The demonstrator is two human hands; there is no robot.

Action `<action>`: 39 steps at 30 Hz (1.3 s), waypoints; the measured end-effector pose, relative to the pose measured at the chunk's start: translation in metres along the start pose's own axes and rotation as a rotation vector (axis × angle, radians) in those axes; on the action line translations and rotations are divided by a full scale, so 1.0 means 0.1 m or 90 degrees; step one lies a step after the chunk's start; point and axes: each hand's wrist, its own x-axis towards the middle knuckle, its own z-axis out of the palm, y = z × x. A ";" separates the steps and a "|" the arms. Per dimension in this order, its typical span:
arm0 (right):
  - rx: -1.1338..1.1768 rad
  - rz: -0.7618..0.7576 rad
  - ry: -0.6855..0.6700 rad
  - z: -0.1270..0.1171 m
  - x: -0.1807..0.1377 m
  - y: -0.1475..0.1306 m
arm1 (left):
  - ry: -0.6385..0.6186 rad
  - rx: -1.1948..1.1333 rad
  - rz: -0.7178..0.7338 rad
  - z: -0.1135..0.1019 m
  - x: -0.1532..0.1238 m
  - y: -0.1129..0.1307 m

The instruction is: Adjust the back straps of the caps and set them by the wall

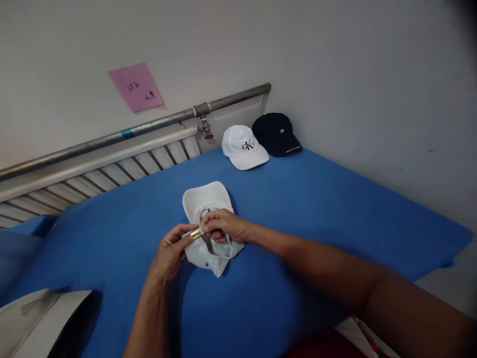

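Blue cloth covers the whole table [316,223]. From the left, there's a pink note [136,86] on the wall over a metal pipe [149,127]. Mid-table, the left hand [169,253] pinches the brass buckle [195,232] on an upside-down white cap [206,199], while the right hand [223,224] grips the strap just beside it. Further back sit a white logo cap [244,146] and a black cap [276,133], touching.

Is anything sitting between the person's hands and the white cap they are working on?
Nothing visible. The left hand and right hand both grip the strap with the gold buckle of the upturned white cap, in direct contact. The other two caps lie far off by the wall.
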 end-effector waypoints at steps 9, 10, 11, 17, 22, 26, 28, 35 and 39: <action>-0.023 0.023 -0.001 0.02 0.00 -0.02 | -0.005 0.010 0.006 -0.01 0.00 0.00; -0.026 0.026 0.003 0.02 0.01 -0.02 | -0.003 0.007 0.008 -0.01 0.01 0.00; -0.027 0.025 0.006 0.02 0.01 -0.02 | 0.001 0.005 0.011 0.00 0.01 0.00; -0.004 0.015 0.007 0.04 0.00 -0.01 | 0.008 0.007 0.009 -0.01 0.03 -0.04; -0.008 0.020 0.008 0.07 0.00 -0.01 | 0.000 0.012 0.016 -0.01 0.01 -0.03; 0.000 0.014 0.015 0.08 0.01 0.00 | 0.009 0.007 0.023 0.01 0.00 0.00; -0.004 0.012 0.030 0.07 0.01 0.00 | 0.012 0.003 0.030 0.02 0.00 0.00; -0.033 -0.038 0.041 0.04 0.00 0.01 | 0.014 0.006 0.031 0.00 0.01 -0.01; 0.000 -0.054 0.047 0.05 0.00 0.04 | 0.014 0.007 0.037 0.01 0.00 0.00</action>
